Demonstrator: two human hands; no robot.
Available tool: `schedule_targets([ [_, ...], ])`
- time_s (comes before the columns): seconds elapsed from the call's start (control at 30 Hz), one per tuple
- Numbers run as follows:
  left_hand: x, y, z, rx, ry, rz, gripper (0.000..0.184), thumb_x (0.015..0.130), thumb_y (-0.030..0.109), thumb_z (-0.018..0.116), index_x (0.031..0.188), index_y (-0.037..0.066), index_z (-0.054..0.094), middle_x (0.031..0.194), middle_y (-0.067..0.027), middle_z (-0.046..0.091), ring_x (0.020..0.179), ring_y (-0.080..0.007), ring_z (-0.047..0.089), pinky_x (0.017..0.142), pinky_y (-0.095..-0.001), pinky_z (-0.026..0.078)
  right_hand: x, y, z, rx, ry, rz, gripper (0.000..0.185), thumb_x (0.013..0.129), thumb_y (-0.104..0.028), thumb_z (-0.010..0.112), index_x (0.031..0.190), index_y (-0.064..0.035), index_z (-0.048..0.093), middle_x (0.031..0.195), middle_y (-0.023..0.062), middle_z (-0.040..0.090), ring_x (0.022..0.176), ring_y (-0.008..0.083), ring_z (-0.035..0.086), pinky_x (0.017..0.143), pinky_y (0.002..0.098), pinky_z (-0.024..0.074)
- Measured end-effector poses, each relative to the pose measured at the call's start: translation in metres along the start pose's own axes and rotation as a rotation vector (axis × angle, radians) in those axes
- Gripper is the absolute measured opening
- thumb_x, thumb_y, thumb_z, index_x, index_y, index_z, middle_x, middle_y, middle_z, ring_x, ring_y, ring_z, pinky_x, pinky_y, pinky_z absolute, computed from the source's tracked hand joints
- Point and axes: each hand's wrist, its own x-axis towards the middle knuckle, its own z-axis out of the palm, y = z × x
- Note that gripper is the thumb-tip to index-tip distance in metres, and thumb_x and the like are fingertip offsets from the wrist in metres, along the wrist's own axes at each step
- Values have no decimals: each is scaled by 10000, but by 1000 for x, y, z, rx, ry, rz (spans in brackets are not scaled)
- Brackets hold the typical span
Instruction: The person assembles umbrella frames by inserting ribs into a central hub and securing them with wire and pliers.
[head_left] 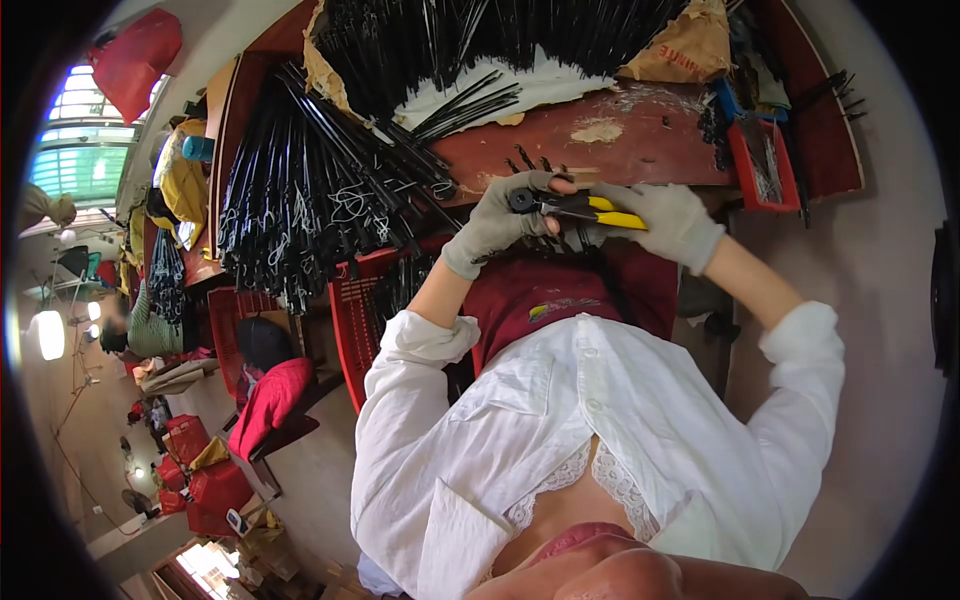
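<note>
My left hand, in a pale fingerless glove, is closed around a small black round part. My right hand, gloved the same way, grips pliers with yellow handles. The jaws of the pliers reach left to the fingers of my left hand, beside the black part; their exact contact is hidden. Short dark rods stick out just beyond my left hand, at the table edge. Both hands are above a dark red apron.
A big bundle of thin black rods lies at the left of the red table, with more piled at the back. A red bin stands at the right. Red crates are below left, near a chair with pink cloth.
</note>
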Motion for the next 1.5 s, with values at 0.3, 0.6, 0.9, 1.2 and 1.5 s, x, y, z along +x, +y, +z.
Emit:
schedule_targets([
  [0.3,-4,-3,1,17,-57,13,452,694,6,769,1106,24,584,1046,-26,633,924,-84,595,795,-222,506,-16,-43,-64,-31,-249,225,752,711,-267,713,1355,-105,358,1083,161,573,767,286,639,684,358,528],
  [0.6,4,-18,10,300,135,161,486,703,24,776,1129,24,542,1010,-31,626,874,-75,593,766,-207,483,-11,-20,-43,-45,-210,199,309,795,-355,655,884,-70,574,723,163,619,726,352,609,654,430,470],
  [0.9,20,-30,40,249,475,243,520,721,-81,690,1188,14,483,820,6,556,740,-75,564,704,-185,485,-11,12,-43,-215,116,121,253,810,-249,606,1031,-126,588,898,94,642,802,312,627,706,398,501],
  [1.2,36,-22,46,331,653,315,264,794,-57,631,1039,3,554,805,-15,604,672,-73,560,575,-197,442,5,66,19,-456,176,360,700,704,-407,721,1291,-147,442,1095,128,539,1013,311,546,843,431,451],
  [1.5,50,66,47,-68,357,794,1081,615,738,613,1381,47,291,1289,-166,455,1243,-287,409,1058,-450,306,19,-8,26,686,-61,275,754,635,-425,721,1256,-91,453,1138,183,585,1000,326,602,890,371,472],
])
